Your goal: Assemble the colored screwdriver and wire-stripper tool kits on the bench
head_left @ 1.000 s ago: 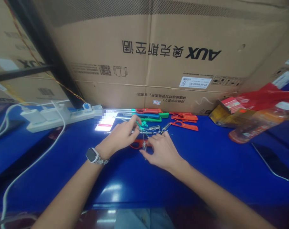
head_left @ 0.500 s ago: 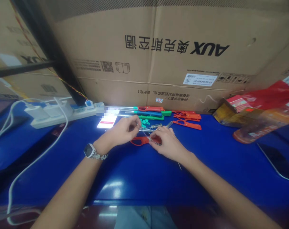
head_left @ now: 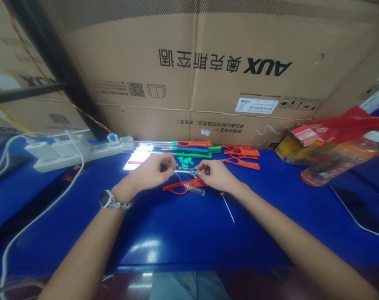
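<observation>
My left hand (head_left: 158,170) is closed in a pinch on one end of a thin pale wire (head_left: 185,168). Opposite it, the fingertips of my right hand (head_left: 217,174) pinch the wire's other side. A clear plastic tube-like piece (head_left: 195,190), joined to a thin strand, lies across a red handle shell (head_left: 176,188) just below the hands. Between and behind the fingers are small green plastic parts (head_left: 185,161). Nearer me, a thin metal rod with a yellowish end (head_left: 228,207) rests on the blue table (head_left: 176,233).
Long-stemmed lighters with red, blue and green handles (head_left: 194,144) lie along the back. More red handle shells (head_left: 242,162) are right of them. A lit phone screen (head_left: 136,158), a power strip (head_left: 79,156), a bottle (head_left: 339,164) and a dark phone (head_left: 358,208) surround the work area. Cardboard (head_left: 139,112) stands behind.
My right hand has shifted up and away from the clear piece, which now lies exposed on the red shell. The metal rod has come into fuller view. The camera view has shifted slightly.
</observation>
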### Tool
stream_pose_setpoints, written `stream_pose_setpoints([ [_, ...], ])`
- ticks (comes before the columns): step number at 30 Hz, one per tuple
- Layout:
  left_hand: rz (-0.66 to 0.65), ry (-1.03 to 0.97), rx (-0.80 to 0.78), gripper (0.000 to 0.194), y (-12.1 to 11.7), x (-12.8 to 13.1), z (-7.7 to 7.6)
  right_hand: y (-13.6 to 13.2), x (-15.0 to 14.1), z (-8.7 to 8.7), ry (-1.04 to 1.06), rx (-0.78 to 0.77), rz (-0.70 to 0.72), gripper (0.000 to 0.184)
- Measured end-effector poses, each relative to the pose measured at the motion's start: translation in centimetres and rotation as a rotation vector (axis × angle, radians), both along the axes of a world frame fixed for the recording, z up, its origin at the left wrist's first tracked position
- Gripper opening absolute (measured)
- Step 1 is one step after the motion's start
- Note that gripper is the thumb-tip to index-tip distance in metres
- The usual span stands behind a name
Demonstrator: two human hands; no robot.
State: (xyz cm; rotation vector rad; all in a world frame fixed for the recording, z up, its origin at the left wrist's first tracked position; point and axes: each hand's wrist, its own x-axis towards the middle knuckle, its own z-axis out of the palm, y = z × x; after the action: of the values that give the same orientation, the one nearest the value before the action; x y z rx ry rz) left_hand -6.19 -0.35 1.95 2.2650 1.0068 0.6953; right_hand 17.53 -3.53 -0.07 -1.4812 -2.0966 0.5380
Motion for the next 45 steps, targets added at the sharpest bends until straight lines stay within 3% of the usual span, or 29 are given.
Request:
stream_pose_setpoints([
  [6,-0.002,0.020,-0.067,0.006,0.2,-0.5,0.1,1.2,-1.4,-0.1,-0.251,0.010,-0.053,0.006],
  [11,0.020,0.030,-0.062,0.007,0.8,-1.0,-0.3,1.8,-0.5,-0.1,-0.079,-0.003,-0.055,0.006],
  [15,0.027,0.025,-0.058,0.008,0.9,-1.1,-0.4,4.0,0.4,-0.4,0.073,0.012,-0.055,0.011],
  [20,0.021,0.026,-0.070,0.009,0.9,-0.8,-0.4,6.1,1.2,-1.5,0.034,0.047,-0.081,0.013],
  [22,0.021,0.015,-0.066,0.009,0.9,-0.6,-0.5,5.6,1.7,-1.6,0.018,0.112,-0.080,0.021],
  [25,0.056,-0.029,0.002,0.008,0.7,-0.4,-0.4,3.1,2.3,-1.1,0.074,0.231,-0.091,0.016],
  [28,0.116,-0.110,0.088,0.010,0.3,0.2,-0.2,-0.1,2.1,-0.5,0.133,0.193,-0.014,0.007],
  [32,0.136,-0.215,0.128,0.012,-0.4,1.3,-0.2,-2.3,1.4,-0.4,-0.008,0.184,0.084,0.018],
  [34,0.144,-0.223,0.137,0.011,-0.5,1.7,-0.4,-1.9,1.8,-0.4,-0.046,0.184,0.074,0.010],
  [38,0.146,-0.142,0.142,0.010,-0.3,1.9,-1.1,0.4,3.7,0.0,-0.185,0.155,-0.142,0.008],
  [41,0.143,-0.076,0.122,0.011,0.0,1.9,-1.6,1.8,4.3,0.0,-0.311,0.080,-0.152,0.010],
  [45,0.132,-0.045,0.100,0.011,0.2,1.9,-2.1,2.9,3.5,-0.8,-0.321,0.017,-0.159,0.011],
])
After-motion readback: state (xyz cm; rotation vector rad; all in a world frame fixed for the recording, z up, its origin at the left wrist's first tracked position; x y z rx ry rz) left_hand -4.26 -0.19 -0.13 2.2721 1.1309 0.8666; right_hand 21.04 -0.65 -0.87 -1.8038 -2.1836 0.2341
